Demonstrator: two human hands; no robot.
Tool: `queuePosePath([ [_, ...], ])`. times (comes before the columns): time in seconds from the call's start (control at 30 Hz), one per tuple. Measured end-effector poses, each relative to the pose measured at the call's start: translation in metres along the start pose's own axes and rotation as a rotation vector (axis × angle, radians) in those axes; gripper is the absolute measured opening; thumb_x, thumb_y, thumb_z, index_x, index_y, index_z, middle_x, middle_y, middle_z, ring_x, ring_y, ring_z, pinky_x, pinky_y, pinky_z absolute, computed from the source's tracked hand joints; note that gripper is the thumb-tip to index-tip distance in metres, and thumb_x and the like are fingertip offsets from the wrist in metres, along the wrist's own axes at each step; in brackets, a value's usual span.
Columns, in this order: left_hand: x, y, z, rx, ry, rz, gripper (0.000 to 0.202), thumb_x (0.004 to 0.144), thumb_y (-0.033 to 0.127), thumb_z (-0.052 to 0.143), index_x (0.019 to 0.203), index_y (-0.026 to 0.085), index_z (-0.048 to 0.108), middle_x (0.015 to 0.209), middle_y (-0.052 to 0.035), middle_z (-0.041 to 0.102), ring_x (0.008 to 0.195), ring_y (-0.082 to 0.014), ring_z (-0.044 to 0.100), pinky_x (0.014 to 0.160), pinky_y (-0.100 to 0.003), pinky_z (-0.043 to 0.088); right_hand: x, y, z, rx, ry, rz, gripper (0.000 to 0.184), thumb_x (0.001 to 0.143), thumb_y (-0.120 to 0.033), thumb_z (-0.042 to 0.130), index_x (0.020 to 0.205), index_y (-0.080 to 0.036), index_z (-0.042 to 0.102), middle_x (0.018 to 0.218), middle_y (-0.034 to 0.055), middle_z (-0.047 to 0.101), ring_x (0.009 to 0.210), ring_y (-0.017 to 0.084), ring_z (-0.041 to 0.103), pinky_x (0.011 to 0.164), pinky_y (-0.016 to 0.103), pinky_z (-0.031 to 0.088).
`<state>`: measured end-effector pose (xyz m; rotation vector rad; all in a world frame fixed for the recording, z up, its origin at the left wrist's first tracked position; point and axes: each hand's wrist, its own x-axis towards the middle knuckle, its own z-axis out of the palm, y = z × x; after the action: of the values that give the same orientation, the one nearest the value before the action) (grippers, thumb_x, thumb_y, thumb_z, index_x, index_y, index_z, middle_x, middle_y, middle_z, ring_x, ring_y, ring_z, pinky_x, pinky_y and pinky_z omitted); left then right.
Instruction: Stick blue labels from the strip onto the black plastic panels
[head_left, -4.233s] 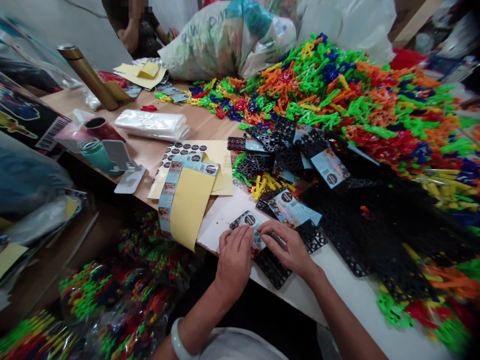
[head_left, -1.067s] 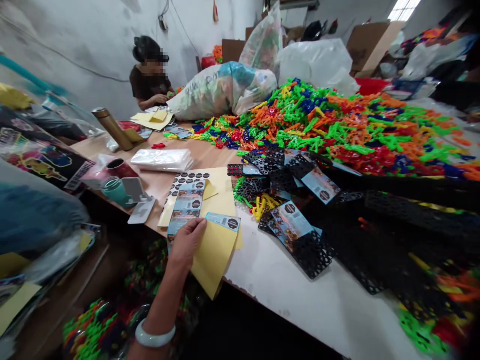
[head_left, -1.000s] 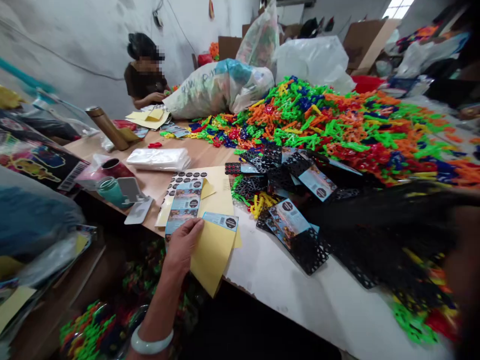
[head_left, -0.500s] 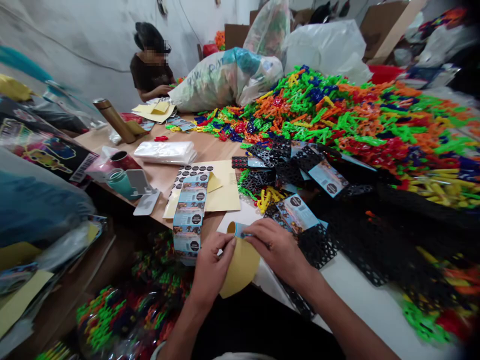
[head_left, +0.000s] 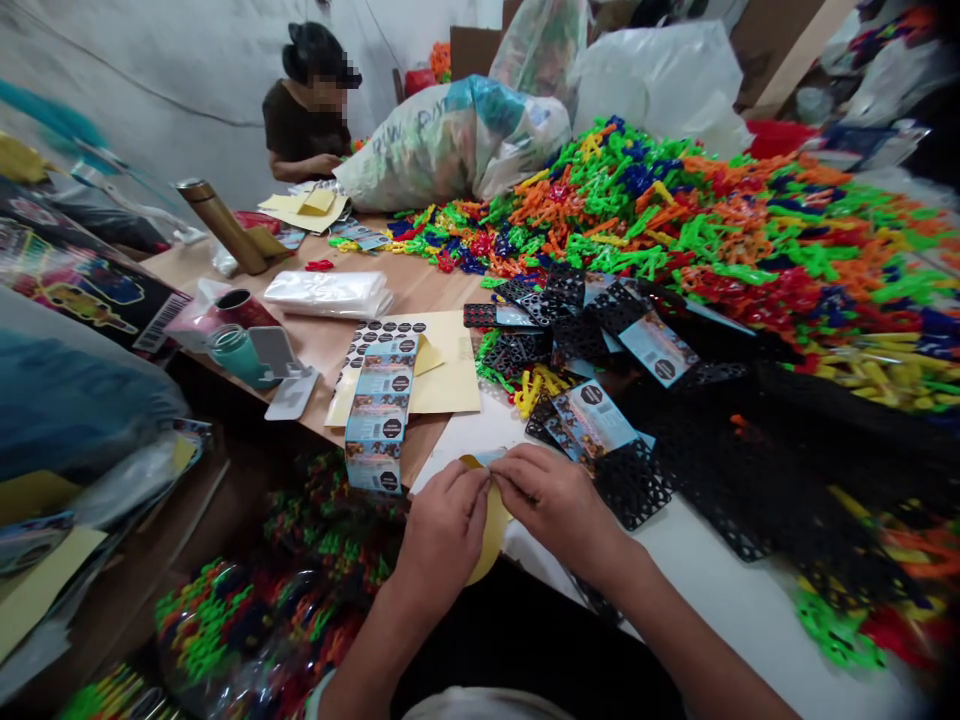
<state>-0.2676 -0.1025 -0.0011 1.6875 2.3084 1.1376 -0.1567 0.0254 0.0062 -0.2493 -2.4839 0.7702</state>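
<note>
My left hand [head_left: 444, 525] pinches a curled strip of yellow backing paper [head_left: 491, 540] near the table's front edge. My right hand [head_left: 559, 500] has thumb and fingertips closed at the top of the same strip, its tips touching those of the left. A bit of pale blue label shows behind the fingers; the rest is hidden. To the left, a strip of blue printed labels [head_left: 377, 425] hangs over the edge from a sheet of round black stickers [head_left: 367, 335]. Right of my hands lie black perforated plastic plates [head_left: 634, 490], some bearing a blue label [head_left: 596, 415].
A big heap of coloured plastic pieces [head_left: 675, 220] covers the back right. A stuffed plastic bag [head_left: 442, 140] lies behind. At left stand a gold flask [head_left: 221, 225], a teal jar [head_left: 238, 352], a phone stand [head_left: 281, 365] and folded clear bags [head_left: 326, 292]. Another person [head_left: 307, 120] sits across.
Both hands have drawn together, fingertips meeting over the strip's top. The open curl of yellow paper is now mostly covered by my fingers. The view has shifted slightly.
</note>
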Motion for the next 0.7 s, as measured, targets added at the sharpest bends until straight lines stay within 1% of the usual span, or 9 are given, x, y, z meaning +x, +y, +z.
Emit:
queuePosePath([
  [0.1,0.0,0.003,-0.001,-0.076,0.001,-0.059,0.02,0.094,0.017,0.046,0.096,0.017,0.066,0.08,-0.0042,0.059,0.078,-0.0155,0.059,0.072,-0.026,0.047,0.001,0.003,0.002,0.131,0.053,0.063,0.017,0.09,-0.012,0.052,0.093,-0.017,0.067,0.084,0.0054,0.065,0.078,0.015,0.061,0.075,0.027,0.049],
  [0.17,0.0,0.004,-0.002,-0.123,-0.002,-0.099,0.021,0.094,0.019,0.046,0.098,0.017,0.067,0.081,-0.0041,0.059,0.079,-0.0151,0.059,0.074,-0.025,0.047,0.001,0.008,0.004,0.233,0.101,0.14,0.015,0.089,-0.015,0.054,0.09,-0.018,0.068,0.082,0.0041,0.065,0.076,0.015,0.061,0.072,0.026,0.048],
  [0.23,0.0,0.003,-0.004,-0.165,0.016,-0.144,0.022,0.094,0.02,0.046,0.099,0.017,0.067,0.084,-0.0042,0.061,0.081,-0.0147,0.06,0.076,-0.025,0.047,0.001,0.015,0.004,0.386,0.164,0.296,0.011,0.087,-0.021,0.057,0.085,-0.018,0.068,0.077,0.0025,0.064,0.069,0.014,0.06,0.066,0.025,0.048],
  [0.33,0.001,-0.004,-0.012,-0.196,0.057,-0.212,0.021,0.094,0.023,0.048,0.099,0.017,0.068,0.085,-0.0037,0.064,0.082,-0.0143,0.06,0.076,-0.025,0.046,0.001,0.03,0.0,0.682,0.273,0.571,0.015,0.085,-0.032,0.062,0.083,-0.017,0.066,0.061,-0.0007,0.062,0.054,0.012,0.056,0.052,0.022,0.045],
  [0.4,0.003,-0.012,-0.02,-0.175,0.081,-0.262,0.021,0.092,0.026,0.051,0.097,0.018,0.069,0.083,-0.0028,0.064,0.081,-0.0149,0.059,0.075,-0.025,0.045,0.001,0.038,-0.008,0.818,0.372,0.67,0.019,0.082,-0.035,0.066,0.083,-0.016,0.065,0.054,-0.0021,0.061,0.047,0.01,0.053,0.047,0.019,0.043],
  [0.5,0.008,-0.027,-0.033,-0.197,0.129,-0.362,0.02,0.089,0.03,0.055,0.095,0.02,0.071,0.085,-0.0018,0.067,0.082,-0.0163,0.06,0.076,-0.027,0.044,0.001,0.046,-0.025,0.912,0.536,0.719,0.023,0.077,-0.035,0.072,0.085,-0.015,0.064,0.055,-0.0018,0.063,0.044,0.008,0.053,0.044,0.017,0.044],
  [0.6,0.017,-0.043,-0.045,-0.316,0.189,-0.498,0.021,0.084,0.036,0.062,0.094,0.021,0.073,0.089,-0.0009,0.071,0.084,-0.0177,0.062,0.075,-0.027,0.045,0.0,0.05,-0.043,0.961,0.619,0.701,0.024,0.077,-0.034,0.072,0.09,-0.017,0.064,0.055,-0.0033,0.063,0.044,0.01,0.058,0.043,0.018,0.048],
  [0.63,0.021,-0.049,-0.049,-0.341,0.231,-0.544,0.022,0.081,0.037,0.064,0.093,0.02,0.073,0.088,-0.0005,0.071,0.083,-0.0176,0.062,0.073,-0.026,0.046,-0.001,0.051,-0.05,0.971,0.656,0.691,0.022,0.078,-0.033,0.071,0.09,-0.018,0.063,0.056,-0.0041,0.063,0.045,0.01,0.06,0.044,0.018,0.05],
  [0.7,0.032,-0.06,-0.056,-0.359,0.36,-0.616,0.022,0.077,0.036,0.068,0.09,0.02,0.074,0.084,0.0004,0.07,0.079,-0.0162,0.061,0.069,-0.024,0.046,-0.006,0.053,-0.061,0.973,0.754,0.659,0.018,0.079,-0.032,0.07,0.09,-0.02,0.061,0.061,-0.0052,0.064,0.05,0.011,0.065,0.048,0.019,0.054],
])
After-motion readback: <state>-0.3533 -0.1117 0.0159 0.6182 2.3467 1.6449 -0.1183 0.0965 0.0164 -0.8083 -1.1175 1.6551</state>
